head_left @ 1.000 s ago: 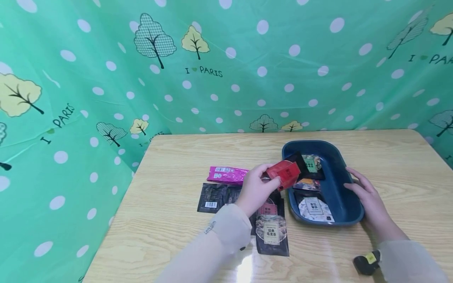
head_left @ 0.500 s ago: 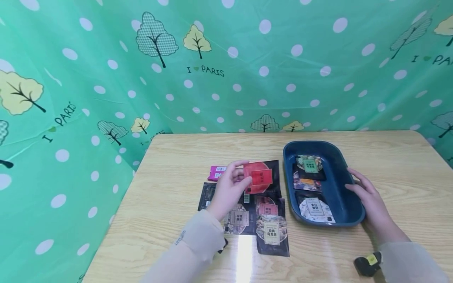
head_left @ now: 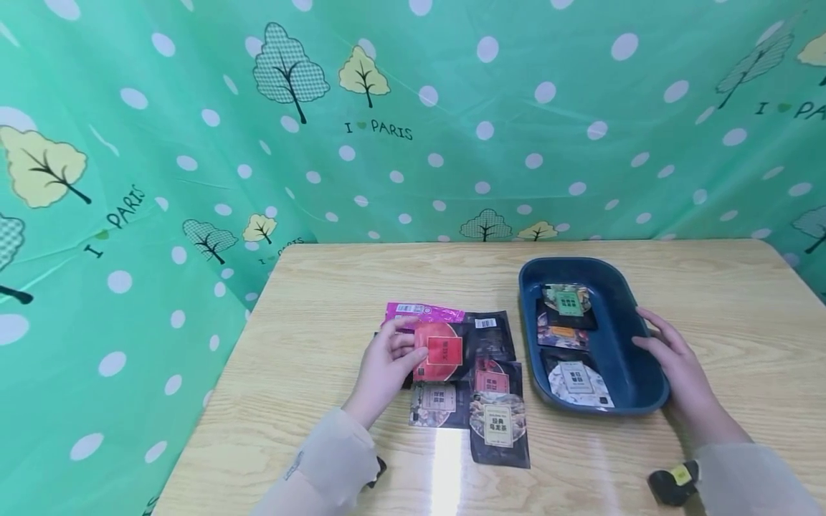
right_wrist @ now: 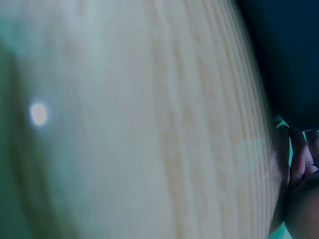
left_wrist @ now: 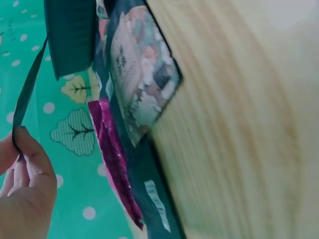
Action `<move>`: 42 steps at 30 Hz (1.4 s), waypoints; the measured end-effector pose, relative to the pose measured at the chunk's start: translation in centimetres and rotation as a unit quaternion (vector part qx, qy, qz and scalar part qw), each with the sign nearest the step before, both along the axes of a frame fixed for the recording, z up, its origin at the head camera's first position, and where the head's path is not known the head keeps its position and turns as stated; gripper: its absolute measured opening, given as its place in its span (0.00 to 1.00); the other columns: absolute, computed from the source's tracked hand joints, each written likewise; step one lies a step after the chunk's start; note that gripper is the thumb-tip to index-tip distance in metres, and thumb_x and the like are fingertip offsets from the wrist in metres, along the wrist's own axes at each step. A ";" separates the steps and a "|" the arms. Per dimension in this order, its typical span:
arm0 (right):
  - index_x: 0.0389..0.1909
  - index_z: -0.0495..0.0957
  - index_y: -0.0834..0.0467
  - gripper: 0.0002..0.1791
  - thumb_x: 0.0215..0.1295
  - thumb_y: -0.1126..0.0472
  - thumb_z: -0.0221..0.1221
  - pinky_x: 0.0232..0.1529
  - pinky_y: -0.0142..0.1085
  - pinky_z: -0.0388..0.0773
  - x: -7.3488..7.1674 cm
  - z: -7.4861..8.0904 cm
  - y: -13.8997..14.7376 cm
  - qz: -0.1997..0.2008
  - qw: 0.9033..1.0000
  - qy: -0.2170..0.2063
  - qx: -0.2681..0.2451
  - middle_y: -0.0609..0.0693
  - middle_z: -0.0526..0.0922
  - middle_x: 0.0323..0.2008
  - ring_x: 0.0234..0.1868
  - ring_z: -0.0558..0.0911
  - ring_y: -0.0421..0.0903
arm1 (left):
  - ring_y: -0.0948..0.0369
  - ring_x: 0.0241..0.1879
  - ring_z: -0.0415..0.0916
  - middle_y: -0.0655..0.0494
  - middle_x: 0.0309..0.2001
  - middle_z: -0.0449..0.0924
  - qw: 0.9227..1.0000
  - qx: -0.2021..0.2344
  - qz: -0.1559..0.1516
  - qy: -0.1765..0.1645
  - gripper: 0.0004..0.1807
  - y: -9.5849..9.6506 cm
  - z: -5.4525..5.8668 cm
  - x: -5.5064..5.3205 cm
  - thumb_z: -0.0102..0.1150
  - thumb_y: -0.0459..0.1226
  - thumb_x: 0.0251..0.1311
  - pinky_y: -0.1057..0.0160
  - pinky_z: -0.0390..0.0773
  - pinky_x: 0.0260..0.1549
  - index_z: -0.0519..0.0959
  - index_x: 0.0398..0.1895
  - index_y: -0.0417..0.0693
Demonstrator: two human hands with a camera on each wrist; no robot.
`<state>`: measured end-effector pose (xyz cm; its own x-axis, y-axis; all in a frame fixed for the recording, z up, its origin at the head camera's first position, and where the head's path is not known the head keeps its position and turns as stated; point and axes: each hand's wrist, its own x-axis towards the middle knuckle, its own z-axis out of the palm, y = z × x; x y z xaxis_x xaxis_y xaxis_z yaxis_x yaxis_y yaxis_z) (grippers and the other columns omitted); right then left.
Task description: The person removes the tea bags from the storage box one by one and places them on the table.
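Observation:
My left hand (head_left: 379, 367) pinches a red-and-black tea packet (head_left: 442, 350) between thumb and fingers, above other packets. The left wrist view shows that raised packet nearly edge-on, clear of the table. Under and around it lie a pink foil packet (head_left: 435, 314), a black packet with a barcode (head_left: 493, 335), a packet with a brownish label (head_left: 437, 405) and an oolong tea packet (head_left: 500, 424) overlapping a red-labelled one (head_left: 492, 377). On the right, my right hand (head_left: 690, 380) holds the side rim of a blue plastic basin (head_left: 613, 358), its other fingers hidden behind the wall.
Inside the basin, along its left side, lie a green-labelled packet (head_left: 569, 304), a purple-and-orange one (head_left: 560, 335) and a white-labelled one (head_left: 577, 380). A green patterned cloth (head_left: 400, 186) hangs behind the wooden table (head_left: 310, 315).
My left hand has carried the red-and-black packet leftward from over the basin's left edge to above the packets on the table. The right hand stays at the basin's rim.

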<state>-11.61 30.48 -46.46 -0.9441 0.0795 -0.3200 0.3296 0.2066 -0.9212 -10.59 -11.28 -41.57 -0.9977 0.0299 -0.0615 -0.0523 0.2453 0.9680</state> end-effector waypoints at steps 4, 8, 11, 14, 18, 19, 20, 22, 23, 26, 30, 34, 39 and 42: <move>0.76 0.46 0.27 0.32 0.76 0.41 0.46 0.71 0.69 0.39 0.0 -0.2 0.1 -0.002 1.000 0.003 -0.001 0.53 0.32 0.80 0.77 0.38 0.68 | 0.56 0.40 0.82 0.43 0.39 0.84 1.000 -0.008 0.007 -0.009 0.26 -0.8 -0.3 0.8 0.64 0.27 0.59 0.66 0.83 0.43 0.73 0.61 0.43; 0.76 0.46 0.27 0.32 0.75 0.41 0.46 0.71 0.69 0.39 0.0 -0.2 0.1 -0.001 1.000 0.004 -0.002 0.54 0.31 0.80 0.77 0.37 0.69 | 0.57 0.40 0.82 0.46 0.39 0.84 0.999 -0.026 0.015 -0.022 0.25 -1.9 -0.5 1.6 0.65 0.29 0.59 0.67 0.82 0.42 0.74 0.61 0.45; 0.76 0.47 0.27 0.32 0.76 0.41 0.46 0.71 0.69 0.38 0.0 -0.2 0.1 0.000 1.000 0.005 -0.002 0.55 0.32 0.80 0.77 0.37 0.69 | 0.58 0.39 0.82 0.47 0.39 0.84 0.998 -0.043 0.017 -0.032 0.26 -2.7 -0.7 2.4 0.65 0.31 0.59 0.68 0.82 0.41 0.74 0.62 0.46; 0.76 0.47 0.27 0.32 0.76 0.42 0.46 0.71 0.69 0.39 0.0 -0.2 0.0 -0.002 1.000 0.003 -0.004 0.54 0.32 0.80 0.77 0.37 0.68 | 0.58 0.39 0.82 0.49 0.39 0.84 0.997 -0.058 0.019 -0.043 0.26 -3.6 -1.0 3.1 0.66 0.32 0.60 0.68 0.82 0.41 0.73 0.62 0.46; 0.76 0.47 0.26 0.32 0.76 0.41 0.46 0.72 0.67 0.38 -0.1 -0.2 0.0 -0.005 1.000 -0.001 -0.005 0.52 0.33 0.80 0.78 0.38 0.67 | 0.58 0.38 0.83 0.50 0.37 0.84 0.996 -0.062 0.029 -0.064 0.26 -4.4 -1.3 4.1 0.66 0.31 0.59 0.68 0.82 0.39 0.74 0.62 0.46; 0.75 0.47 0.26 0.32 0.75 0.41 0.46 0.72 0.67 0.38 -0.1 -0.2 0.0 -0.006 1.000 -0.001 -0.006 0.52 0.33 0.80 0.78 0.37 0.66 | 0.58 0.38 0.83 0.49 0.37 0.84 0.995 -0.062 0.031 -0.069 0.26 -4.6 -1.4 4.3 0.65 0.30 0.59 0.68 0.82 0.39 0.74 0.62 0.46; 0.75 0.47 0.27 0.32 0.76 0.41 0.46 0.73 0.67 0.38 -0.1 -0.2 0.1 -0.008 1.000 -0.001 -0.007 0.52 0.33 0.80 0.78 0.38 0.66 | 0.58 0.38 0.83 0.49 0.37 0.84 0.995 -0.064 0.032 -0.073 0.25 -4.8 -1.4 4.4 0.65 0.30 0.59 0.67 0.83 0.39 0.74 0.62 0.46; 0.75 0.48 0.27 0.31 0.76 0.42 0.46 0.73 0.66 0.37 -0.1 -0.3 0.1 -0.010 1.000 0.000 -0.011 0.51 0.34 0.80 0.78 0.37 0.65 | 0.57 0.39 0.83 0.50 0.37 0.84 0.994 -0.068 0.034 -0.078 0.25 -5.1 -1.4 4.6 0.65 0.30 0.59 0.66 0.83 0.40 0.74 0.61 0.45; 0.75 0.48 0.27 0.31 0.76 0.42 0.46 0.73 0.66 0.37 -0.1 -0.3 0.1 -0.011 1.000 0.000 -0.013 0.51 0.34 0.80 0.78 0.38 0.65 | 0.57 0.39 0.83 0.50 0.37 0.84 0.994 -0.070 0.034 -0.081 0.25 -5.2 -1.5 4.7 0.65 0.30 0.60 0.66 0.83 0.41 0.74 0.61 0.45; 0.75 0.48 0.27 0.31 0.76 0.43 0.46 0.73 0.67 0.37 -0.2 -0.3 0.1 -0.012 1.000 0.001 -0.016 0.50 0.33 0.80 0.78 0.37 0.66 | 0.57 0.40 0.83 0.50 0.37 0.84 0.993 -0.072 0.035 -0.089 0.25 -5.6 -1.5 4.9 0.65 0.30 0.59 0.65 0.83 0.41 0.74 0.61 0.44; 0.75 0.47 0.26 0.31 0.76 0.42 0.46 0.72 0.68 0.38 -0.1 -0.3 0.1 -0.011 1.000 -0.003 -0.013 0.51 0.32 0.80 0.78 0.37 0.67 | 0.57 0.37 0.84 0.50 0.36 0.85 0.992 -0.068 0.040 -0.098 0.26 -6.2 -1.9 4.7 0.66 0.30 0.58 0.65 0.84 0.40 0.74 0.61 0.44; 0.75 0.47 0.26 0.32 0.75 0.41 0.46 0.71 0.69 0.38 -0.1 -0.1 0.0 -0.011 1.000 -0.008 -0.007 0.54 0.31 0.80 0.77 0.36 0.68 | 0.59 0.35 0.84 0.51 0.35 0.85 0.990 -0.086 0.044 -0.099 0.25 -6.6 -2.3 4.6 0.67 0.32 0.58 0.64 0.83 0.38 0.74 0.60 0.44; 0.76 0.46 0.26 0.32 0.76 0.41 0.45 0.70 0.70 0.38 -0.1 0.0 -0.1 -0.010 1.000 -0.010 -0.001 0.56 0.30 0.79 0.77 0.36 0.69 | 0.60 0.34 0.82 0.51 0.35 0.85 0.986 -0.117 0.049 -0.105 0.25 -6.8 -2.4 4.5 0.67 0.34 0.59 0.64 0.82 0.36 0.75 0.59 0.44; 0.76 0.46 0.26 0.32 0.76 0.42 0.45 0.70 0.71 0.37 0.0 0.0 -0.1 -0.009 1.000 -0.006 0.005 0.56 0.30 0.79 0.77 0.35 0.69 | 0.61 0.34 0.81 0.52 0.35 0.84 0.984 -0.128 0.048 -0.111 0.24 -6.9 -2.5 4.5 0.67 0.35 0.59 0.65 0.80 0.35 0.75 0.59 0.43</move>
<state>-11.66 30.39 -46.43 -0.9387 0.1001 -0.3298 0.3439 0.2099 -0.9152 -6.09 -18.19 -44.03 -0.9560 -0.1087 -0.2723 -0.2911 0.4630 0.8372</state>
